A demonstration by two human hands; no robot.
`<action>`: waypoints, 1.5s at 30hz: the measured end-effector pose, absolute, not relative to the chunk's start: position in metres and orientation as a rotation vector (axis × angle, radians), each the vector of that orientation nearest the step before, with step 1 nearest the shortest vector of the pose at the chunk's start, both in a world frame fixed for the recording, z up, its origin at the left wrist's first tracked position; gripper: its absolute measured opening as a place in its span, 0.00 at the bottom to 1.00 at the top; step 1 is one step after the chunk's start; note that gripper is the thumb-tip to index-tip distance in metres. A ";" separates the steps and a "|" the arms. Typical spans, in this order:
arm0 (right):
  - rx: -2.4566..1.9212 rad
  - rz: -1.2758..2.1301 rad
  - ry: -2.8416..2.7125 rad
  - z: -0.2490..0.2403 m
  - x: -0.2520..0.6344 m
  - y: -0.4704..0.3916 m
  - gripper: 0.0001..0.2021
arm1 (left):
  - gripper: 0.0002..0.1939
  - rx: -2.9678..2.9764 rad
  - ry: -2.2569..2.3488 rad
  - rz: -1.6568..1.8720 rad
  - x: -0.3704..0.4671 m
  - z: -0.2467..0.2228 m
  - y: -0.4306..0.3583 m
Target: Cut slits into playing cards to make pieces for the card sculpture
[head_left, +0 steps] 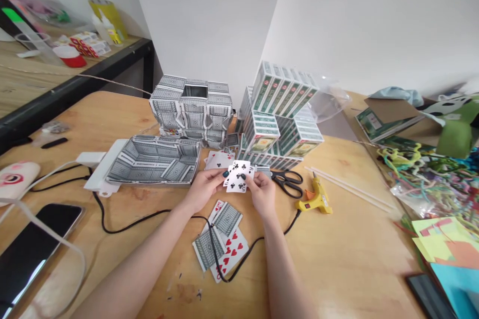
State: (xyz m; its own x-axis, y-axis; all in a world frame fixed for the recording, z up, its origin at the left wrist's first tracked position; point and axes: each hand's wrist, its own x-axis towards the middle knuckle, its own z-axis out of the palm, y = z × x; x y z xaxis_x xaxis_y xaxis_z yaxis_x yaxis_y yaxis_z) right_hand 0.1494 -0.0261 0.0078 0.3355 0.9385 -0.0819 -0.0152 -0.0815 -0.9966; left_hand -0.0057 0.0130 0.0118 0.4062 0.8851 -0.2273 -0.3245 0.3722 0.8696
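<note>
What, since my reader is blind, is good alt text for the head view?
A person's left hand and right hand hold overlapping playing cards, a five of clubs on top, above a wooden table. Beyond are a card-lined tray, a boxy card structure and stacked card boxes; scissors and a yellow glue gun lie to the right, loose cards nearer.

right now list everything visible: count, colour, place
held cards: at least two, white and black, between hands
loose cards: several, grey or white, near hands
card tray: one, grey, left
card structure: one, grey, behind tray
card boxes: many, green, right of structure
scissors: one, black, below boxes
glue gun: one, yellow, beside scissors
phone: one, black, lower left
power strip: one, white, left of tray
pipe cleaners: many, multicoloured, right
paper: several, yellow, orange, blue, lower right
bottles: two, white, upper left
table: one, brown, underneath
left hand: one, dark nail, on cards
right hand: one, dark nail, on cards
</note>
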 end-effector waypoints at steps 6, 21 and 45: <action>-1.446 0.994 -0.936 0.006 0.148 -0.027 0.14 | 0.18 0.984 0.924 0.881 -0.004 0.017 0.013; -1.389 1.030 -0.956 0.000 0.145 -0.026 0.16 | 0.15 0.912 1.023 0.984 0.001 0.014 0.014; -1.183 1.282 -0.822 0.006 0.141 -0.025 0.13 | 0.12 1.077 1.178 1.128 0.003 0.010 0.011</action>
